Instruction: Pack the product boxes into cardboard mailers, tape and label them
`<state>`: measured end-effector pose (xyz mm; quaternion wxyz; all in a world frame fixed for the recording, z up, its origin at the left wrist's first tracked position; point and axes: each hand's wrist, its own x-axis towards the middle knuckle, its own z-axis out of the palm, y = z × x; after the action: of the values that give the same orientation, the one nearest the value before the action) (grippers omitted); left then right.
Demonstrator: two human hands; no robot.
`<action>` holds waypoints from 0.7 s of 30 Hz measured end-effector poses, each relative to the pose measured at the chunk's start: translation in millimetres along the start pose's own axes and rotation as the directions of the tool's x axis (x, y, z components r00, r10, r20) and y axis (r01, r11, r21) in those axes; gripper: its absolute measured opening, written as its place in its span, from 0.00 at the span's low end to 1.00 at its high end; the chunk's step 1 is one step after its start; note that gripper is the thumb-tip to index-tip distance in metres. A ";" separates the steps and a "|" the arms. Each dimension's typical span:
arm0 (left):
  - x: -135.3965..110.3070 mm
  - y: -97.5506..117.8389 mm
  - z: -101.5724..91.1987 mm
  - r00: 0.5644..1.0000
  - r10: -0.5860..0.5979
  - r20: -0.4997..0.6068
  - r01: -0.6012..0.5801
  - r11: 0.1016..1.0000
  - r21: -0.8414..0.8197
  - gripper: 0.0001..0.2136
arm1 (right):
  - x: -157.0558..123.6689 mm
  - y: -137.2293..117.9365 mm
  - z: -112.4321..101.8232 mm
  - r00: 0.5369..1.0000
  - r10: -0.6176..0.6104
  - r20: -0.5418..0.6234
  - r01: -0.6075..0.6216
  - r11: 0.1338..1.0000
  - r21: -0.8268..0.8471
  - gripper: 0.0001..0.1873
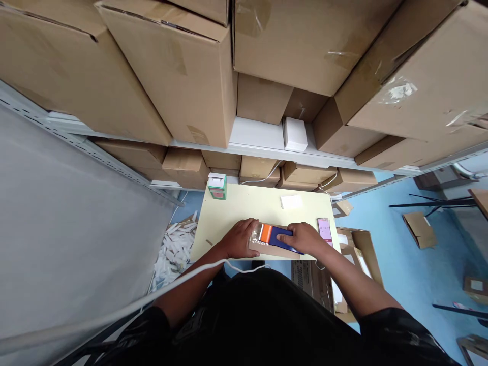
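Observation:
A small flat cardboard box (pixel 271 250) lies at the near edge of a pale yellow table (pixel 244 208). On top of it is an orange and blue packet in clear wrapping (pixel 270 234). My left hand (pixel 239 238) rests on the left end of the box, fingers curled over the wrapping. At the packet's right end, my right hand (pixel 303 239) presses down on the blue part with fingers closed over it.
A phone with a lit pink screen (pixel 325 230) lies at the table's right edge. A white card (pixel 292 202) and a green-white label printer (pixel 217 186) sit further back. Shelves of cardboard boxes (pixel 183 66) stand behind. White paper strips (pixel 175 246) litter the floor left; open cartons (pixel 358 244) stand right.

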<state>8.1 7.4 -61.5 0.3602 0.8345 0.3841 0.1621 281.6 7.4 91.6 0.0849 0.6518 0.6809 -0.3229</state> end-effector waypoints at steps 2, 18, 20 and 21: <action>-0.7 0.1 -0.4 1.000 -0.013 -0.008 0.013 1.000 -0.006 0.59 | -4.4 9.2 -6.1 0.999 0.033 0.007 -0.033 0.999 -0.003 0.26; 1.1 3.1 -5.5 1.000 -0.013 0.014 0.012 0.999 0.051 0.57 | -54.6 203.3 -40.4 0.951 0.277 0.137 -0.277 0.961 -0.015 0.30; 1.8 3.8 -4.0 1.000 -0.017 0.017 0.016 0.998 0.054 0.58 | -40.8 196.6 -28.6 0.959 0.261 0.114 -0.246 0.960 -0.131 0.31; 2.1 4.1 -3.4 1.000 -0.019 0.020 0.018 0.998 0.055 0.58 | -31.7 188.8 -21.4 0.960 0.257 0.106 -0.235 0.954 -0.184 0.33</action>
<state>9.8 8.8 -56.1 0.3427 0.8421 0.3925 0.1396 470.4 -18.2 63.1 0.2235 0.6999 0.6122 -0.2923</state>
